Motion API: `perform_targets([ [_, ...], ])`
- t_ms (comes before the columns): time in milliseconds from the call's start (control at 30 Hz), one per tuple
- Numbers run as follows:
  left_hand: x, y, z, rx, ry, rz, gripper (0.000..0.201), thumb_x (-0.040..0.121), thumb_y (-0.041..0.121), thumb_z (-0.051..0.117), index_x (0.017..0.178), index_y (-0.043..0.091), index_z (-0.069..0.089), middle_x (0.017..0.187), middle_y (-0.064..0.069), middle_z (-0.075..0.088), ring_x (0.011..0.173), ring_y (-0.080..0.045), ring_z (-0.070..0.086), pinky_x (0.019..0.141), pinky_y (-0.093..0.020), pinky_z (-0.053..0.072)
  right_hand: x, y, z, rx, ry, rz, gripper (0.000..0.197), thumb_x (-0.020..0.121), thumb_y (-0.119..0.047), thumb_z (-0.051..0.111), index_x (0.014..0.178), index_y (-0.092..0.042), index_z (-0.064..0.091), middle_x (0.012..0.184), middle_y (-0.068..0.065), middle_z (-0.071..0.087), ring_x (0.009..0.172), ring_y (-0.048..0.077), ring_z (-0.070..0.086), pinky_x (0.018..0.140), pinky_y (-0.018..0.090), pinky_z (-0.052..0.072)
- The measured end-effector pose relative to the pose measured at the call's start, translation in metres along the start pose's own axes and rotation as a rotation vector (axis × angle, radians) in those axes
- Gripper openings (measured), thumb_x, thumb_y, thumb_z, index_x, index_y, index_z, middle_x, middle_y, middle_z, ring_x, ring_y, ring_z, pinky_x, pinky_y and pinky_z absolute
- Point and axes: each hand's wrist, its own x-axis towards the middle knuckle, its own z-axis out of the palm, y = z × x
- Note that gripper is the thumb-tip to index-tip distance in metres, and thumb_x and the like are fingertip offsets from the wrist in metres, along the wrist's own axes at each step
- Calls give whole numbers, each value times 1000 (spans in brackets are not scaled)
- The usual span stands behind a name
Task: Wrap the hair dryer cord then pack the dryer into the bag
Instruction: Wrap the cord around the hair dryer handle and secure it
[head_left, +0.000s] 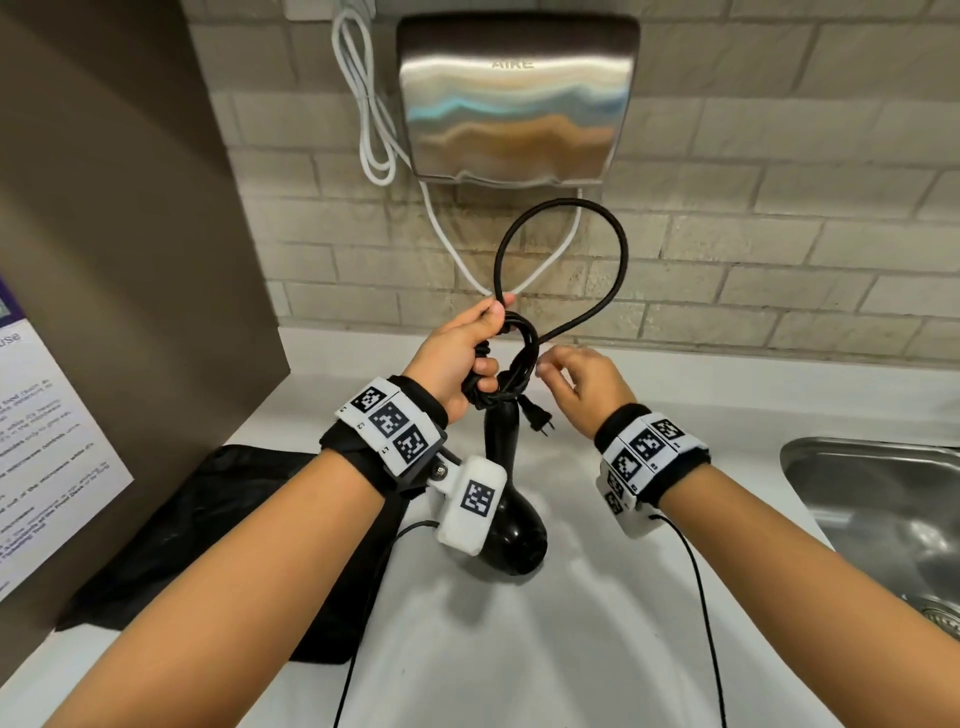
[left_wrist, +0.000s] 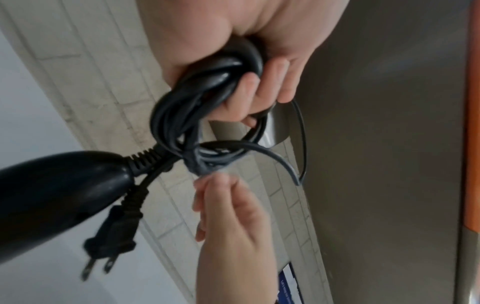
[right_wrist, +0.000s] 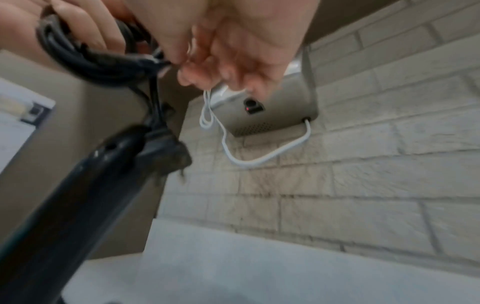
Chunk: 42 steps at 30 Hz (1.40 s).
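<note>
My left hand (head_left: 467, 353) grips the coiled black cord (head_left: 527, 358) above the counter, its fingers (left_wrist: 259, 88) curled round the bundle. A free loop of cord (head_left: 623, 249) stands up towards the wall. The black hair dryer (head_left: 517, 540) hangs below by its handle (left_wrist: 52, 195), its nozzle end near the counter. The plug (head_left: 537, 418) dangles beside the handle. My right hand (head_left: 548, 364) is at the bundle's right side, its blurred fingertips (right_wrist: 182, 67) pinching a strand. A flat black bag (head_left: 208, 545) lies on the counter at the left, under my left forearm.
A steel hand dryer (head_left: 519, 104) is mounted on the brick wall ahead, with a white cable (head_left: 363, 104) hanging beside and below it. A steel sink (head_left: 883, 509) is set in at the right. A brown side panel with a notice (head_left: 52, 441) stands at the left.
</note>
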Motion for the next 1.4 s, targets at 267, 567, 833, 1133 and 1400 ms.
perform_targets([
  [267, -3, -2, 3, -19, -72, -63, 19, 98, 26, 41, 101, 26, 60, 86, 7, 53, 32, 0, 27, 32, -12, 23, 0, -7, 1, 766, -183, 154, 47, 58, -3, 45, 101, -18, 57, 88, -15, 70, 87, 2, 61, 80, 21, 47],
  [567, -8, -1, 0, 31, -82, -72, 20, 98, 26, 41, 103, 26, 60, 86, 5, 56, 33, 0, 27, 33, -12, 23, -4, -7, -5, 712, -359, 98, 17, 71, -11, 57, 82, -22, 63, 77, -12, 70, 83, -1, 62, 85, 18, 48],
  [833, -16, 2, 2, 15, -187, -172, 26, 97, 31, 37, 101, 20, 60, 82, 5, 58, 30, 1, 27, 33, -11, 20, 12, -11, -36, 665, -796, 95, 51, 59, 7, 45, 70, -36, 71, 87, -18, 71, 92, -4, 61, 88, 14, 45],
  [1133, -19, 3, 0, -24, -198, -235, 30, 97, 36, 36, 97, 22, 62, 83, 4, 53, 28, -1, 26, 31, -10, 20, 10, -18, -34, 692, -466, 20, 13, 79, -4, 57, 73, -14, 62, 66, -10, 70, 66, -1, 64, 66, 13, 50],
  [1400, -18, 1, 1, -88, -147, -241, 25, 96, 35, 41, 96, 22, 62, 79, 14, 63, 28, -2, 27, 31, -10, 22, 11, -12, -15, 661, 31, 78, 26, 85, 9, 50, 96, -11, 62, 66, -17, 69, 64, -5, 61, 68, 12, 50],
])
